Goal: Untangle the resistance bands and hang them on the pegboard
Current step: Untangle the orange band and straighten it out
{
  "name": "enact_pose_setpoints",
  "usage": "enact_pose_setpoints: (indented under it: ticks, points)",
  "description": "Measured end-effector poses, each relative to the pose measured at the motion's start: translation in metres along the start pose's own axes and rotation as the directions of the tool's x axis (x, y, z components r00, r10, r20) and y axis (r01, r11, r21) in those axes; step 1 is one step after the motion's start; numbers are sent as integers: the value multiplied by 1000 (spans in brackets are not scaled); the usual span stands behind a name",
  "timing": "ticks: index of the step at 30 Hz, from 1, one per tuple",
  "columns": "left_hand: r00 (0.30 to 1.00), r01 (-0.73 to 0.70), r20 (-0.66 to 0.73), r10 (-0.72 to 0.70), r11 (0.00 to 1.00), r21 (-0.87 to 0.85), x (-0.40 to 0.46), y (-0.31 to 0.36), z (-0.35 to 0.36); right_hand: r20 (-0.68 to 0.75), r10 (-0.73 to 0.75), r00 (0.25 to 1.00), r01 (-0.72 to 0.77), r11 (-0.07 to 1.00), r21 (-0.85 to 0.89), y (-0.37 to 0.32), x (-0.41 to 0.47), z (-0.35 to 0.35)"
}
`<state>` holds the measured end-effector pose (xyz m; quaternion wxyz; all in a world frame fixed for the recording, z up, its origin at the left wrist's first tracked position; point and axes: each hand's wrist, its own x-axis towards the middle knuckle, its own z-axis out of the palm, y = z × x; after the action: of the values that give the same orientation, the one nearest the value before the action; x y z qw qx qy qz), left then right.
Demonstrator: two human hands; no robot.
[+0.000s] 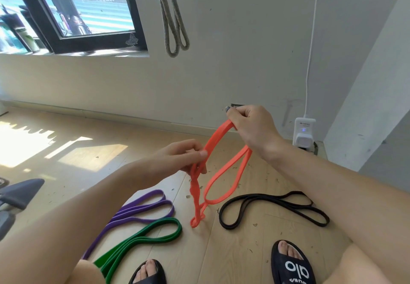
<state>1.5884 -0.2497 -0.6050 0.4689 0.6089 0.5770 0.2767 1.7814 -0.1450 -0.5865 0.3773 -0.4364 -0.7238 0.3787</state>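
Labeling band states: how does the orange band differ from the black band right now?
The orange band is held off the floor, gripped by the left hand and right hand; the black band lies untouched on the floor. The orange band has a twisted, knotted stretch below the left hand; the black band lies flat in open loops. The orange band looks wider. Both are closed loops.

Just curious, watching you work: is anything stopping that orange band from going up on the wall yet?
Yes. The orange band, gripped by both the left hand and the right hand, has a twisted knot low down. No pegboard is in view.
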Motion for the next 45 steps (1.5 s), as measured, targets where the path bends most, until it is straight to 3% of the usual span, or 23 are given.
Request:
enact_pose_setpoints:
  ticks: [6,13,17,22,30,33,38,45]
  points:
    - [999,30,-45,-23,985,171,5,-6,-2,-1,-2,1000,2,1000,0,-2,-2,-1]
    - [953,19,-283,104,915,403,11,-7,0,-25,-28,999,28,999,17,-4,-3,-1]
    - [954,64,-288,83,883,465,11,-4,2,-25,-35,999,35,999,6,-4,-2,1]
    - [996,73,-77,-52,954,292,6,-3,0,-34,-44,998,43,998,-44,-1,0,1]
    - [993,114,-30,-114,993,-1,-2,-1,-3,-16,7,1000,-9,992,-128,7,4,0]
    - [992,123,-24,-122,992,19,0,-2,-3,-9,6,1000,-7,992,-123,8,4,-1]
    - [995,87,-60,-76,975,203,4,0,6,121,-74,990,85,992,-89,3,0,3]
    - [996,89,-29,-86,989,120,12,18,9,190,-136,972,147,988,-47,-2,-4,2]
